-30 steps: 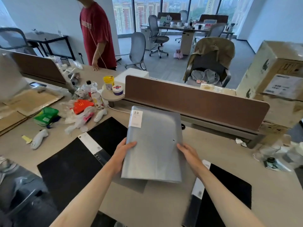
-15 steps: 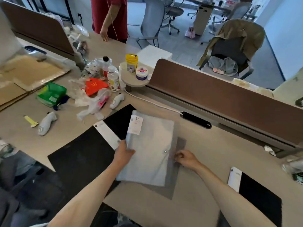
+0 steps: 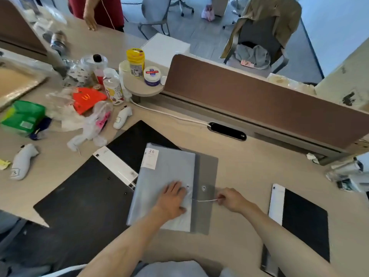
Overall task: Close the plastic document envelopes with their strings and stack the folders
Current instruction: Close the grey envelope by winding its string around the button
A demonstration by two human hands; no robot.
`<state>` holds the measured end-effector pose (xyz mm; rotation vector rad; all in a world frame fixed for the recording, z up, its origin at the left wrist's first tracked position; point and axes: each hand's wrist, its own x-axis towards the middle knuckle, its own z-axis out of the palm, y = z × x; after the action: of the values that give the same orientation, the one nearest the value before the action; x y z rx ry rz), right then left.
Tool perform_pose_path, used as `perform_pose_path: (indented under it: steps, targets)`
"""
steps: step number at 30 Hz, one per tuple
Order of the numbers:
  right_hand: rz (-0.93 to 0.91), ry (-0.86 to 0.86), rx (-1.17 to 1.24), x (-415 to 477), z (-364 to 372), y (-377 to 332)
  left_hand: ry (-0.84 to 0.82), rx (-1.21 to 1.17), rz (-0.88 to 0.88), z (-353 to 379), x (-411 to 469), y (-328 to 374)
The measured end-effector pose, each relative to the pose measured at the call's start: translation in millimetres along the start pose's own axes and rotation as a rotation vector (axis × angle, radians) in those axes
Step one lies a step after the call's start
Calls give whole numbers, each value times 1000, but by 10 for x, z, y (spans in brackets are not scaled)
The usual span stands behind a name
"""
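A grey translucent plastic envelope (image 3: 169, 170) lies flat on the desk, its darker flap (image 3: 206, 172) spread out to the right. It carries a white label marked 20 at its top left. My left hand (image 3: 172, 199) presses flat on the envelope beside one round button (image 3: 187, 187). A second button (image 3: 203, 187) sits on the flap. My right hand (image 3: 229, 198) pinches the end of the white string (image 3: 203, 200), stretched out to the right from the envelope's edge. A black folder (image 3: 85, 196) lies partly under the envelope on the left. Another black folder (image 3: 303, 222) lies at the right.
Bottles, a yellow tub, plastic bags, an orange wrapper and a green packet (image 3: 24, 116) crowd the desk's left and back. Two white controllers (image 3: 22, 160) lie there. A brown divider panel (image 3: 259, 100) runs along the back. A person in red (image 3: 95, 9) stands behind the desk.
The envelope went from held up in both hands to lying flat on the desk. My left hand slid to its middle, and my right hand took the string and pulled it right.
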<state>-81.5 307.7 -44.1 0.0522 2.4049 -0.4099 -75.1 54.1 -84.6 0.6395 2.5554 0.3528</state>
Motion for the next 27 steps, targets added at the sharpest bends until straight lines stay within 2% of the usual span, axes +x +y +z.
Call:
perform_pose_path:
  steps: [5, 11, 16, 24, 27]
  targets:
    - [-90, 36, 178, -114, -118, 152, -12, 59, 10, 128, 43, 82]
    - [-242, -130, 367, -239, -306, 266, -41, 113, 6, 138, 30, 244]
    - [-309, -160, 456, -115, -371, 301, -32, 99, -38, 257, -106, 361]
    - [-329, -140, 562, 138, -267, -245, -39, 129, -215, 287, -339, 349]
    - [-328, -169, 553, 211, -223, -434, -50, 178, -177, 289, -461, 251]
